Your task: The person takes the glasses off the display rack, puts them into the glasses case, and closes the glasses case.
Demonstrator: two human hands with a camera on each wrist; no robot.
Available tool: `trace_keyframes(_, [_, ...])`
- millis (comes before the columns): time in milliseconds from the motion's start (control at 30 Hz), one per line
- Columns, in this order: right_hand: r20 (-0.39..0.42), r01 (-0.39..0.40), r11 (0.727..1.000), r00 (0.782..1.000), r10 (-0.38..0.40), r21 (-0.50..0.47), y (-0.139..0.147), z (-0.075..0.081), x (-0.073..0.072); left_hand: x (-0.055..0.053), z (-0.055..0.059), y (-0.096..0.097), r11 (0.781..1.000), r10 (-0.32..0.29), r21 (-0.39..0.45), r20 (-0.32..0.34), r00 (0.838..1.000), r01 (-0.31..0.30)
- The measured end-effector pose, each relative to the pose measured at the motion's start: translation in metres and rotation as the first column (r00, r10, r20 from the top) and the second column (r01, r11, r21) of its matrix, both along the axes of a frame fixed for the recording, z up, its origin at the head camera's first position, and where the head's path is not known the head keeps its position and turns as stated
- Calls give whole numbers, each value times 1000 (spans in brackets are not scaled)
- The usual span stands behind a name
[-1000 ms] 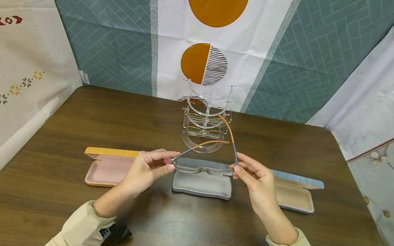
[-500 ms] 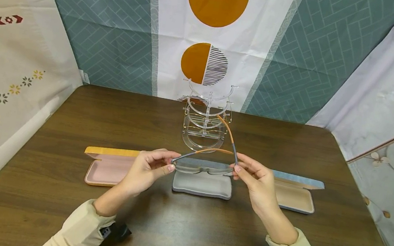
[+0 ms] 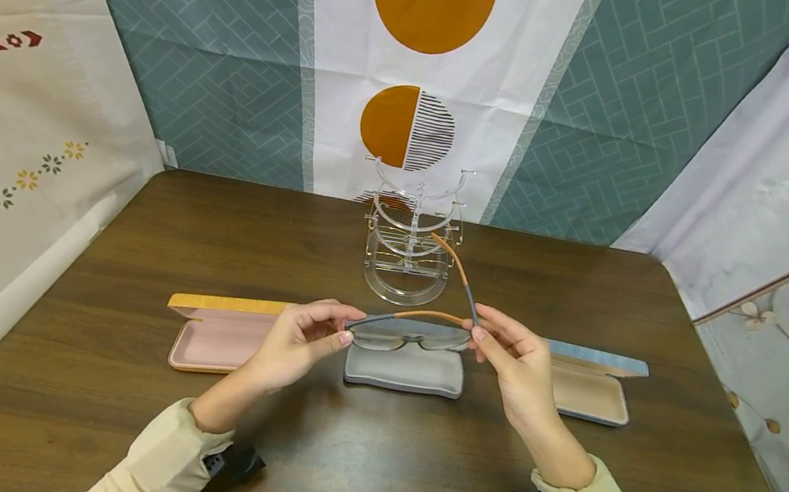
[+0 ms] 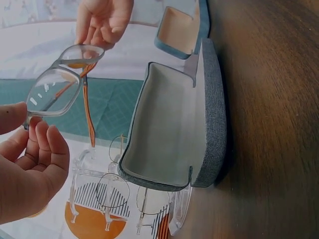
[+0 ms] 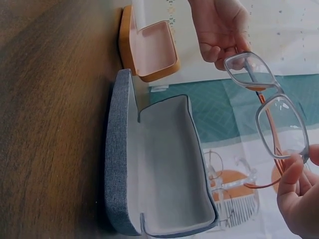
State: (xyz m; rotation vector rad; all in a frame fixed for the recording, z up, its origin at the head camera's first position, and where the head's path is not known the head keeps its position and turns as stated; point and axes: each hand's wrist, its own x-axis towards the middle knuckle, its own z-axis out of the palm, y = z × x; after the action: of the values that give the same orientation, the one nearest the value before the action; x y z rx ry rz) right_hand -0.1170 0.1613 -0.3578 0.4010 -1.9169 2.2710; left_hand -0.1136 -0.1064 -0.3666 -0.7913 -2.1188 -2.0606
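Both hands hold a pair of eyeglasses (image 3: 412, 338) with grey rims and orange-tipped temples. My left hand (image 3: 305, 340) pinches the left hinge corner between thumb and fingers. At the opposite corner, my right hand (image 3: 513, 362) pinches the frame near its hinge. The left temple lies folded inward across the frame, its tip by the right fingers; the right temple points away toward the back. Below the glasses an open grey glasses case (image 3: 404, 372) rests on the table. In the right wrist view, the case (image 5: 169, 164) shows a pale lining with nothing inside.
An open yellow case (image 3: 210, 344) with pink lining lies to the left, partly behind the left hand. To the right lies an open blue case (image 3: 596, 396) with beige lining. A clear display rack (image 3: 402, 291) bearing thin-rimmed glasses stands behind.
The left temple has swung inward and lower, from pointing toward the back to lying across the frame. The right temple has tilted slightly left. Both hands keep nearly the same place.
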Motion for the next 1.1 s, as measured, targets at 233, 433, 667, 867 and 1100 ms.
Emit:
trace_keyframes(233, [0,20,1000,1000,-20,25,0,-1,1,0,0,0,1000,-7,-28,-27,1000,6])
trace_keyframes(433, [-21,24,999,1000,-23,43,0,-2,1,0,1,0,999,-10,-32,-33,999,9])
trace_keyframes(667, [-17,31,997,999,-30,74,-1,-2,2,1,0,1,1000,17,-21,6,1000,-17])
trace_keyframes(867, [-15,27,998,1000,-26,60,-1,-3,2,1,1,2,999,29,-27,9,1000,-28])
trace_keyframes(1100, [-48,15,999,999,-13,31,-2,-4,1,0,2,2,999,20,-50,-5,1000,-20])
